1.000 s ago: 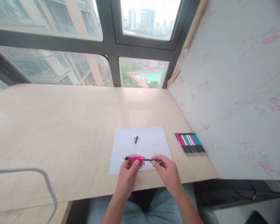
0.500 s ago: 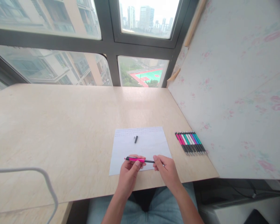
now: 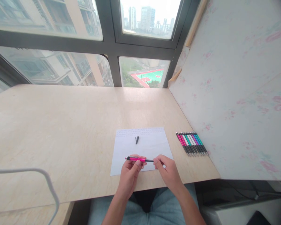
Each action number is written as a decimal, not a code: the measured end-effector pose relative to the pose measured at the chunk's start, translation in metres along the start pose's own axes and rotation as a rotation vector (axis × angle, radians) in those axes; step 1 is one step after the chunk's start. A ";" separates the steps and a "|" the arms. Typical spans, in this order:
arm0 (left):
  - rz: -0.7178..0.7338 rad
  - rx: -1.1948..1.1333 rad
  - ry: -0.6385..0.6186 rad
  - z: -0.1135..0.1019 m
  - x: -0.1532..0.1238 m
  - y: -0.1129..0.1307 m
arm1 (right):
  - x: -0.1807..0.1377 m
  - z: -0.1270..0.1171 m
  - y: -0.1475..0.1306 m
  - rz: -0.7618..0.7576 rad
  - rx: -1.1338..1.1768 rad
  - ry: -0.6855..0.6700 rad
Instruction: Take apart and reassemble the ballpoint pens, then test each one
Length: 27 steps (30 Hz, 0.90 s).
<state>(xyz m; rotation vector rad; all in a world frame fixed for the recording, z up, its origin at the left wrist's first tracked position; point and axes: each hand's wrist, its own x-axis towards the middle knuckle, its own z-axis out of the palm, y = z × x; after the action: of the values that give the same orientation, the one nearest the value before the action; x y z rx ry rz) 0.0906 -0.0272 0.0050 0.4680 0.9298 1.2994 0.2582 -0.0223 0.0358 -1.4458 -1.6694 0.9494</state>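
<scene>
A pink ballpoint pen with a black clip end lies level across my fingers, above the lower part of the white paper. My left hand is closed round its pink barrel, thumb on top. From the barrel's right end sticks a thin dark rod, seemingly the pen's refill. The fingertips of my right hand pinch the rod's far end, hiding its point. On the paper lie a short black tube, like a pen grip, and a tiny piece beside it.
Several pens with pink, white, green, purple and blue barrels lie in a slanted row on the table, right of the paper. A papered wall borders the right side. A grey cable arches at lower left; windows stand behind.
My right fingers have shifted slightly at the rod's end, and the rod no longer shows beyond them. The left hand keeps its hold on the barrel. The view has moved very slightly.
</scene>
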 end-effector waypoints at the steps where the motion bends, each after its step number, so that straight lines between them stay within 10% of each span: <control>1: -0.002 0.007 0.000 0.000 0.000 0.000 | 0.000 0.000 0.000 0.013 0.001 0.002; 27: 0.045 0.043 -0.021 -0.001 0.000 -0.003 | -0.001 0.002 0.001 -0.031 -0.031 -0.028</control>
<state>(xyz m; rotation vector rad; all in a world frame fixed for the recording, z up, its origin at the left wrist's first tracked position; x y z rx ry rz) 0.0917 -0.0284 0.0025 0.5373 0.9361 1.3146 0.2575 -0.0236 0.0342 -1.4287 -1.7293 0.9341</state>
